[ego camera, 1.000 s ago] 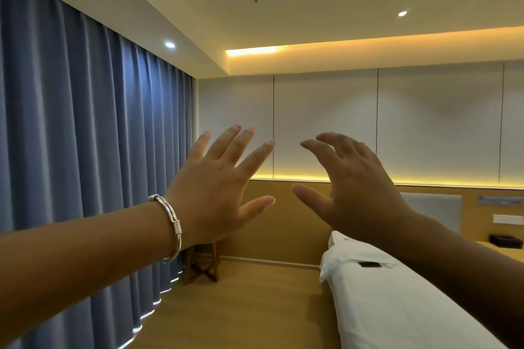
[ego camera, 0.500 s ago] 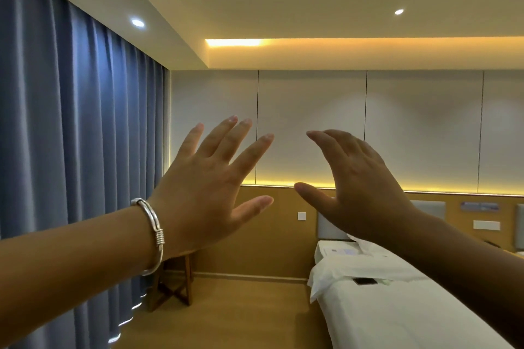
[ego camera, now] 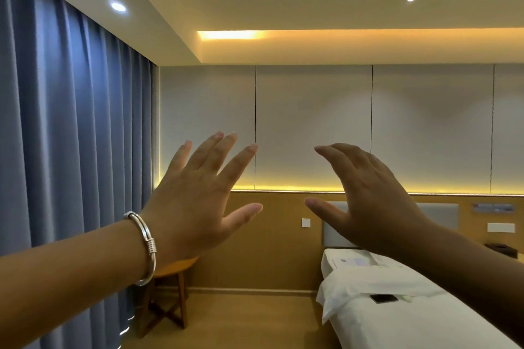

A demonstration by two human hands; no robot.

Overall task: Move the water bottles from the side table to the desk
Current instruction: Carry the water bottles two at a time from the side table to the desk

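Both hands up in air, holding nothing: left hand (ego camera: 195, 201) fingers spread, right hand (ego camera: 374, 201) loosely extended. Side table (ego camera: 173, 269) behind left wrist.

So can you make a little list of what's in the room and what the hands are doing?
left hand: raised, fingers spread, holds nothing
right hand: raised, fingers relaxed, holds nothing
bracelet: on left wrist
curtain: blue, drawn, on the left
side table: wooden, by curtain, partly behind left arm
bed: white, on the right
dark flat thing: lying on bed
water bottles: none in view
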